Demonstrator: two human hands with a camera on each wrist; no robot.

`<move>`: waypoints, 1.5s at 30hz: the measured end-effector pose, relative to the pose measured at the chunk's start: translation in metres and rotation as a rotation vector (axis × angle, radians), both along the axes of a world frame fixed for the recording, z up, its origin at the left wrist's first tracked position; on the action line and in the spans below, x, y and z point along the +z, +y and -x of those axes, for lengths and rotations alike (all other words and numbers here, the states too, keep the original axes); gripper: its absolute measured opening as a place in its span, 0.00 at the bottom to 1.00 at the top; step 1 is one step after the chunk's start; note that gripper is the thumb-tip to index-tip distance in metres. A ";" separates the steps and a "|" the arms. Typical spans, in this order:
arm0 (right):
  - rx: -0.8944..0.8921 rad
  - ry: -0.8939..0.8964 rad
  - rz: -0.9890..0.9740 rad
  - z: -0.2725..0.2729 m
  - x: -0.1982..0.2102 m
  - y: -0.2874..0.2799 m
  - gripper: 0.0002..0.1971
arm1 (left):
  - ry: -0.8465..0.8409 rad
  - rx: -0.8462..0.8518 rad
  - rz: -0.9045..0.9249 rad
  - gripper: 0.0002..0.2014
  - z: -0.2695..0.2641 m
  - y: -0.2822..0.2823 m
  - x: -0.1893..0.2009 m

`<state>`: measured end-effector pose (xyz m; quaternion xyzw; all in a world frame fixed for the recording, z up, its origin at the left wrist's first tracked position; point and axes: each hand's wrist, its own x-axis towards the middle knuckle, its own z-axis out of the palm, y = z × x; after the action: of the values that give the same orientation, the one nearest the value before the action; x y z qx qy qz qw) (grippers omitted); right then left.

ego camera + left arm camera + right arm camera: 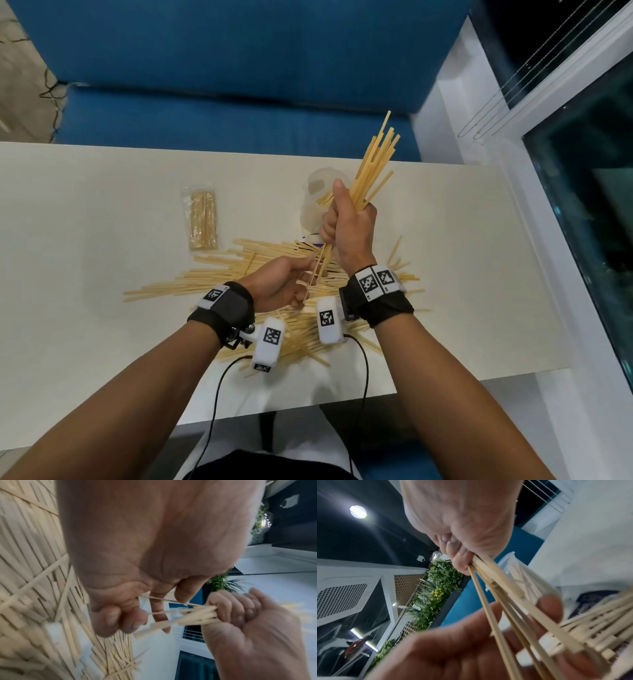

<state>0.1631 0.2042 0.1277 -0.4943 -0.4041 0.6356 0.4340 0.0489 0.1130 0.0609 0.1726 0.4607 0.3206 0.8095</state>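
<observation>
My right hand (342, 219) is raised over the table and grips a bundle of thin wooden sticks (375, 164) in its fist; the tops fan up and to the right. Just below it, my left hand (298, 284) curls its fingers round the bundle's lower ends. In the left wrist view the left hand (137, 612) pinches a few sticks (192, 616) that run over to the right hand (240, 615). From the right wrist, the right hand (460, 555) clamps the bundle (505, 588), with the left hand (453, 649) blurred underneath. A loose pile of sticks (239, 270) lies spread beneath both hands.
A clear plastic cup (315, 202) stands just behind my right hand. A sealed clear packet of sticks (203, 219) lies to the left on the pale table (85, 240). A blue sofa (222, 68) runs behind the table, and a window (582, 205) is on the right.
</observation>
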 end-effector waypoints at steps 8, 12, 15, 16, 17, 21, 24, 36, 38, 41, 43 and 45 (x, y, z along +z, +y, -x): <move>-0.049 -0.002 0.020 -0.002 0.000 0.005 0.25 | 0.301 -0.050 -0.233 0.16 -0.005 -0.003 0.008; -0.024 -0.017 0.001 -0.002 0.000 0.005 0.26 | 0.631 -0.292 -0.404 0.16 0.001 0.001 0.008; -0.013 -0.006 -0.001 -0.003 -0.001 0.004 0.27 | 0.922 -0.428 -0.559 0.16 0.008 0.006 0.011; -0.016 -0.003 0.002 -0.003 0.000 0.004 0.27 | 1.031 -0.467 -0.587 0.16 0.009 0.008 0.012; -0.020 0.001 0.005 -0.004 0.000 0.004 0.26 | 1.113 -0.485 -0.604 0.15 0.010 0.009 0.012; -0.037 0.004 -0.001 -0.002 0.001 0.007 0.27 | 1.082 -0.447 -0.605 0.14 0.007 0.007 0.004; -0.043 -0.001 0.002 -0.001 0.001 0.007 0.27 | 1.067 -0.461 -0.601 0.14 0.001 0.002 0.006; -0.093 -0.016 0.108 -0.002 -0.005 0.013 0.28 | 0.198 0.084 -0.218 0.18 -0.011 0.001 0.022; -0.102 -0.009 0.121 -0.003 -0.006 0.013 0.27 | 0.146 0.121 -0.184 0.18 -0.013 0.003 0.020; -0.132 -0.002 0.133 -0.003 -0.007 0.013 0.26 | 0.239 0.080 -0.220 0.20 -0.016 0.003 0.017; -0.156 0.005 0.131 -0.004 -0.007 0.014 0.25 | 0.217 0.079 -0.235 0.25 -0.016 0.003 0.014; -0.176 0.009 0.138 -0.005 -0.008 0.014 0.26 | 0.213 0.064 -0.256 0.28 -0.015 0.002 0.014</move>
<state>0.1678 0.2182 0.1198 -0.5538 -0.3123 0.6237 0.4548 0.0643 0.1149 0.0749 0.2924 0.5045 0.3824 0.7168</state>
